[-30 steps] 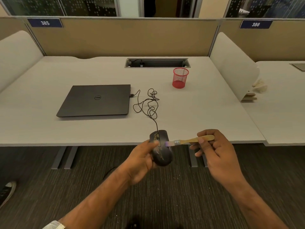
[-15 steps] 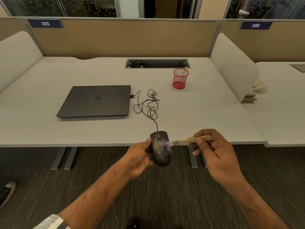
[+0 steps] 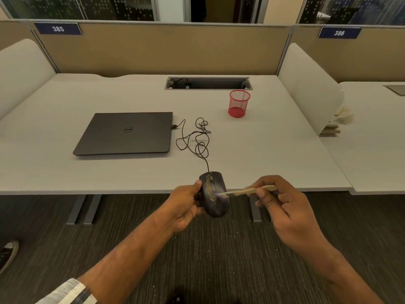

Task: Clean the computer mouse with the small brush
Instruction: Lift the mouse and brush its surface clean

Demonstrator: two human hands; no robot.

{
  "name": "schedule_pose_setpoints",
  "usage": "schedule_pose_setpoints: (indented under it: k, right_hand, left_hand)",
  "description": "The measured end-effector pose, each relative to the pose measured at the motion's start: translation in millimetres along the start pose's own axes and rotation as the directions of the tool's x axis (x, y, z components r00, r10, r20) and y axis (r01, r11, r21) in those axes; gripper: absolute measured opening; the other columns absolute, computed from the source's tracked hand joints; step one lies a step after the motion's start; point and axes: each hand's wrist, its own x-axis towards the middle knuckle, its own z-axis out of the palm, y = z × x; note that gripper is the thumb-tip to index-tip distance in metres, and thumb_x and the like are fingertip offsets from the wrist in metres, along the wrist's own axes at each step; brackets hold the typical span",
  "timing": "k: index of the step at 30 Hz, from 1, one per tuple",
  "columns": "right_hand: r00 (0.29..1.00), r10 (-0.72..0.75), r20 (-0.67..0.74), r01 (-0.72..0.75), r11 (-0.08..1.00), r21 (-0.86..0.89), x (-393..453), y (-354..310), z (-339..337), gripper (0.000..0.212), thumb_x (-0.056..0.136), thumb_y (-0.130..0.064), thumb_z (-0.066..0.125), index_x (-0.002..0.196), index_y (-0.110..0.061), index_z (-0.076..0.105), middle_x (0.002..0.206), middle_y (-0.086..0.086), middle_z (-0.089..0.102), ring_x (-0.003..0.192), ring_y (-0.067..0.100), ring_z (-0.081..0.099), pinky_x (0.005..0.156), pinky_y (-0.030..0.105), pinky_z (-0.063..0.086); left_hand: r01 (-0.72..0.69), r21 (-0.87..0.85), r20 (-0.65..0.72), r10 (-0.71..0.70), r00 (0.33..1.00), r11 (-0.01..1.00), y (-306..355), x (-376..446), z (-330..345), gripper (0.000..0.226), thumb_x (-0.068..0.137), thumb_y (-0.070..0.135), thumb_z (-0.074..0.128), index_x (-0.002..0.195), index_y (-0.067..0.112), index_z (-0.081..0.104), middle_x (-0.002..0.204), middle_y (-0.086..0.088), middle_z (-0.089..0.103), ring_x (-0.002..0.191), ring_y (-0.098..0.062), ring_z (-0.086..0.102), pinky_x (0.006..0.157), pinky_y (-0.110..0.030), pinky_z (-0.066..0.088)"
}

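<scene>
A black wired computer mouse [image 3: 213,194] with yellowish dirt streaks on its top is held just off the desk's front edge. My left hand [image 3: 186,205] grips it from the left side, thumb on its upper left. My right hand [image 3: 282,205] pinches the wooden handle of a small brush [image 3: 245,191]. The brush's pale purple bristles touch the right half of the mouse's top. The mouse cable [image 3: 197,139] runs up in loose loops to the laptop.
A shut dark laptop [image 3: 125,133] lies on the grey desk [image 3: 274,154] at left. A red mesh pen cup [image 3: 238,103] stands farther back. White dividers flank the desk, and a cable tray opening [image 3: 208,83] is at the back. Dark carpet lies below.
The brush tip has shifted slightly across the mouse's right side. The mouse and both hands stay nearly in place at the desk edge.
</scene>
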Motion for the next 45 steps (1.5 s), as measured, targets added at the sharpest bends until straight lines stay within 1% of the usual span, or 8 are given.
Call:
schedule_pose_setpoints:
  k: [7,12,18,24,29,34,40,45]
  right_hand:
    - [0.989,-0.002,0.145,0.011,0.998,-0.064,-5.3,1.7,-1.5,0.015,0.092,-0.035,0.049,0.101,-0.041,0.060,0.075,0.006,0.065,0.062,0.031,0.056,0.053,0.053,0.046]
    - [1.000,-0.007,0.014,0.007,1.000,-0.030,0.9,0.6,-3.5,0.020,0.090,-0.038,0.048,0.104,-0.034,0.062,0.085,-0.002,0.068,0.067,0.020,0.060,0.054,0.035,0.051]
    - [0.981,-0.012,0.196,0.031,0.995,-0.097,-7.4,8.2,2.4,0.016,0.093,-0.035,0.048,0.102,-0.039,0.060,0.070,0.002,0.062,0.050,0.017,0.047,0.043,0.028,0.036]
    - [0.994,-0.041,0.104,0.048,0.997,-0.065,0.5,1.3,-1.8,0.017,0.093,-0.036,0.048,0.104,-0.035,0.061,0.077,0.007,0.065,0.065,0.030,0.060,0.055,0.050,0.050]
    - [0.979,-0.047,0.196,0.075,0.988,-0.136,-4.8,4.8,8.0,0.015,0.095,-0.025,0.052,0.103,-0.033,0.063,0.073,-0.008,0.061,0.058,0.013,0.050,0.050,0.018,0.036]
    - [0.982,-0.075,0.173,0.092,0.992,-0.090,-5.3,2.8,-0.8,0.016,0.095,-0.032,0.049,0.104,-0.037,0.061,0.078,0.002,0.066,0.058,0.020,0.052,0.049,0.037,0.043]
    - [0.977,-0.134,0.168,0.165,0.969,-0.185,-5.9,6.7,4.6,0.019,0.093,-0.014,0.058,0.107,-0.026,0.066,0.091,-0.012,0.067,0.076,0.007,0.060,0.063,0.014,0.044]
    - [0.962,-0.134,0.239,0.169,0.977,-0.130,-11.4,7.8,0.4,0.018,0.093,-0.026,0.053,0.106,-0.030,0.065,0.092,-0.013,0.067,0.079,0.013,0.063,0.064,0.023,0.050]
  left_hand:
    - [0.011,0.002,-0.014,-0.011,1.000,1.000,3.8,-1.6,0.0,0.032,0.106,0.024,0.041,0.124,0.002,0.055,0.123,-0.026,0.065,0.109,-0.039,0.068,0.079,-0.049,0.063]
    - [-0.004,0.008,-0.020,0.004,1.000,1.000,3.5,-0.8,-0.2,0.033,0.106,0.024,0.042,0.121,0.001,0.059,0.114,-0.024,0.071,0.100,-0.033,0.074,0.081,-0.047,0.063]
    - [-0.012,0.011,-0.042,0.013,0.999,1.000,7.1,-0.1,1.2,0.031,0.106,0.023,0.043,0.122,0.000,0.057,0.117,-0.026,0.069,0.105,-0.038,0.071,0.084,-0.051,0.061]
    - [-0.015,0.021,-0.033,0.015,0.999,1.000,6.1,-1.4,4.3,0.031,0.106,0.023,0.043,0.117,0.000,0.061,0.102,-0.023,0.076,0.095,-0.034,0.075,0.076,-0.045,0.064]
    - [-0.012,0.040,-0.039,0.013,0.999,0.999,5.7,-3.7,6.4,0.030,0.106,0.022,0.043,0.118,0.000,0.059,0.107,-0.024,0.073,0.098,-0.036,0.073,0.076,-0.046,0.064]
    - [-0.020,0.047,-0.045,0.022,0.999,0.999,5.9,-3.2,4.6,0.030,0.106,0.023,0.043,0.117,0.001,0.060,0.107,-0.023,0.074,0.099,-0.035,0.074,0.081,-0.048,0.063]
    - [-0.014,0.047,-0.043,0.016,0.999,0.999,4.4,-2.5,4.4,0.029,0.106,0.022,0.044,0.117,0.001,0.060,0.101,-0.021,0.076,0.095,-0.033,0.075,0.074,-0.043,0.064]
    - [-0.026,0.063,-0.056,0.030,0.998,0.998,5.1,-1.6,4.0,0.028,0.105,0.023,0.044,0.115,0.003,0.061,0.105,-0.021,0.074,0.096,-0.033,0.075,0.076,-0.045,0.063]
